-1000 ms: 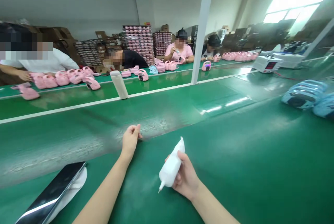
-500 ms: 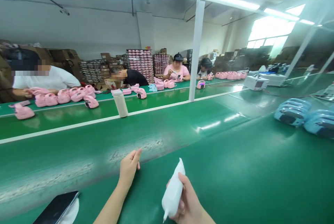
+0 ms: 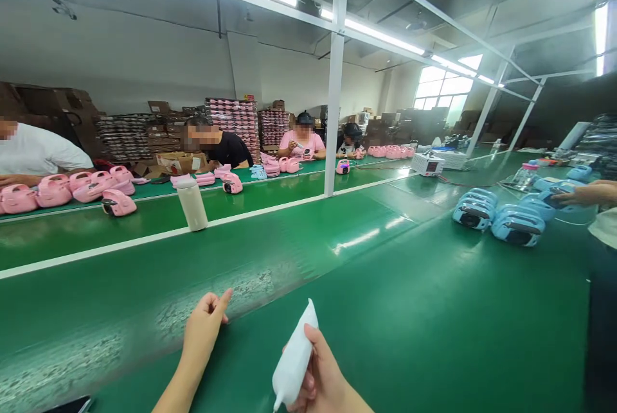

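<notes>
My right hand (image 3: 318,377) is wrapped round a white soft squeeze bottle (image 3: 295,356), its thumb lying along the side. The bottle is tilted, with a thin nozzle at the lower end and a pointed tip at the upper end. To the left, my left hand (image 3: 205,320) hovers over or rests on the green work surface (image 3: 409,323), near the worn strip; I cannot tell which. Its fingers are curled in, one digit points forward, and nothing shows in them. Both hands are apart from each other.
Blue plastic cases (image 3: 518,225) stand at the right, where a co-worker's hand (image 3: 578,193) touches one. A cream bottle (image 3: 191,206) stands by a white post (image 3: 334,111). Across the belt, several people work among pink cases (image 3: 118,203). A dark phone (image 3: 70,405) lies lower left.
The view has swung right, so the scene sits further left and a co-worker's hand shows at the right. Both my hands keep their poses, the squeeze bottle still in the right.
</notes>
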Tool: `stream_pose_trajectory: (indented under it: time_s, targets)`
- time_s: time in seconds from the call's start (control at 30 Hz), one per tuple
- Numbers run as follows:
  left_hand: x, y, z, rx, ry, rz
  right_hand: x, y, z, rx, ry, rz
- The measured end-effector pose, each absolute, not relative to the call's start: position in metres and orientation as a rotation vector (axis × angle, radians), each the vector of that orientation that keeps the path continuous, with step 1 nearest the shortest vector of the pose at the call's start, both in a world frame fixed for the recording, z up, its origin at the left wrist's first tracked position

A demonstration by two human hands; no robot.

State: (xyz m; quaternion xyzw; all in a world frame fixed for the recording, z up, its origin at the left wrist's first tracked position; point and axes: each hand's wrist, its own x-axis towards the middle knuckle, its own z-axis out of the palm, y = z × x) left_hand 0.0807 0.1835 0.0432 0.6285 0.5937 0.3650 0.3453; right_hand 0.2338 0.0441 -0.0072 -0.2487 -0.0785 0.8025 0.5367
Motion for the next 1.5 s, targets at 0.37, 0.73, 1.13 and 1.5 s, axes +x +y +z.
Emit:
stream_pose_trajectory:
  time_s: [0.37,0.73,1.13,1.5]
  targets:
    - [0.079,0.195,0.034,1.482,1.359,0.966,0.233,0.049,-0.024,-0.570,-0.337,1.940]
    - [0.081,0.191,0.038,1.569,1.272,0.890,0.229,0.058,-0.016,-0.619,-0.470,1.800]
    - [0.079,0.190,0.036,1.742,1.336,0.921,0.226,0.058,-0.032,-0.692,-0.442,1.735]
    - [0.090,0.167,0.019,1.701,1.338,0.871,0.233,0.007,-0.003,-0.931,-0.075,1.690]
